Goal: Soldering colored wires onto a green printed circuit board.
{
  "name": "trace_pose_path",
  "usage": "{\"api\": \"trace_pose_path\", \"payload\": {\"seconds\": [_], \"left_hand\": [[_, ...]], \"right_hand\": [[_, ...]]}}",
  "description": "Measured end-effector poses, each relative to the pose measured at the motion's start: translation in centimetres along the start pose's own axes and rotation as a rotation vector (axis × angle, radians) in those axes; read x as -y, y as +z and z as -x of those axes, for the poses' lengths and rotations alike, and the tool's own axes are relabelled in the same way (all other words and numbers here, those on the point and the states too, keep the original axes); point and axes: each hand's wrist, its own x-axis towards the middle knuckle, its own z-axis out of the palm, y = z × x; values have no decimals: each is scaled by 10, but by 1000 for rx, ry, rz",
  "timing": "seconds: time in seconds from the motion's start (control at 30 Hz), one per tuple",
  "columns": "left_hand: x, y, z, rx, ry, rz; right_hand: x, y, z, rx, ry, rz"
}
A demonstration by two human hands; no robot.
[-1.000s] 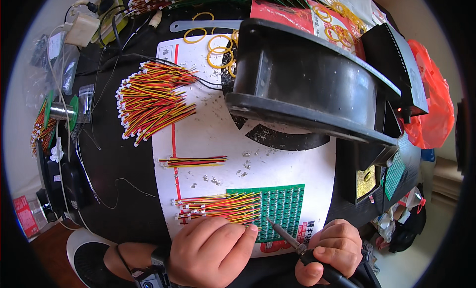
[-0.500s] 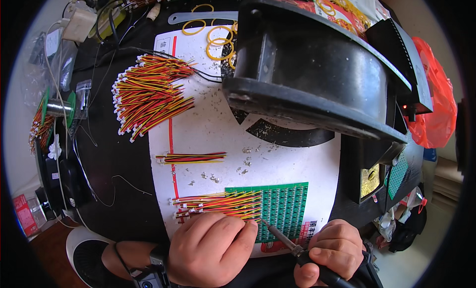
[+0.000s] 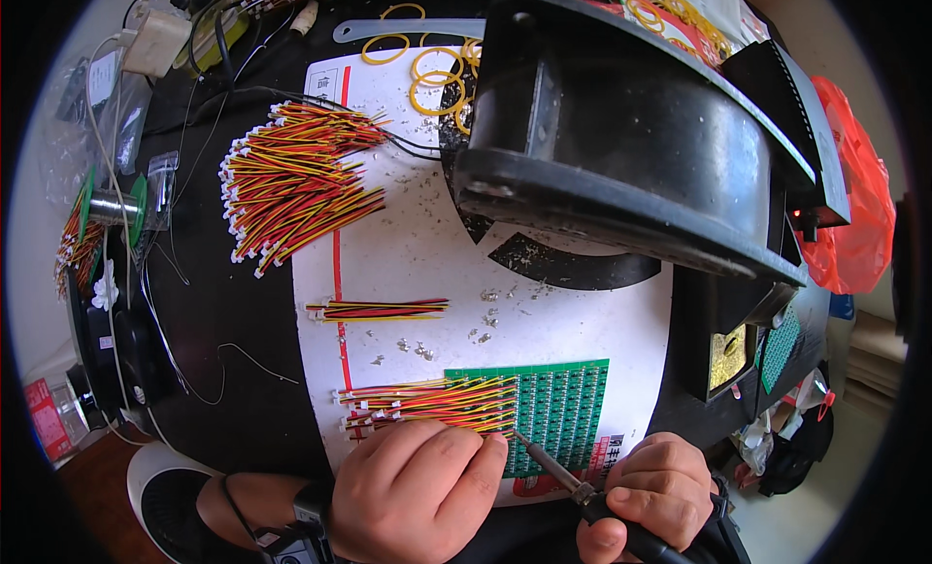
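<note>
Green perforated circuit board (image 3: 568, 409): soldering step under way, left hand (image 3: 417, 491) pinching red-yellow-black wire leads (image 3: 437, 404), right hand (image 3: 646, 491) fisted on black-handled soldering iron (image 3: 573, 481); next joint likely needs the tip held steady on its pad.

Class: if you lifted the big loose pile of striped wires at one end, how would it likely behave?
The wire pile would probably droop and splay: the strands are thin and lie fanned out, unbound. It likely feels light. Single wires may slip free, since nothing visibly ties them together.

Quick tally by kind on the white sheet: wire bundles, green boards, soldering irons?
Wire bundles: 3, large fan, small bundle, row under left hand
Green circuit board: 1
Soldering iron, in right hand: 1
Total: 5
</note>
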Motion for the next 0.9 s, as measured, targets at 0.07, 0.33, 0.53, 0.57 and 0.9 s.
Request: {"api": "trace_pose_path", "payload": {"seconds": [0.07, 0.33, 0.53, 0.57, 0.9], "left_hand": [[-1, 0, 0, 5, -10, 6], [1, 0, 1, 22, 10, -4], [0, -1, 3, 30, -18, -5], [-1, -2, 1, 43, -1, -19], [-2, -1, -1, 44, -7, -33]], "right_hand": [[-1, 0, 0, -4, -4, -5], [-1, 1, -1, -6, 2, -4], [0, 1, -1, 12, 5, -10], [1, 1, -1, 8, 12, -3], [-3, -1, 1, -7, -28, -26]]}}
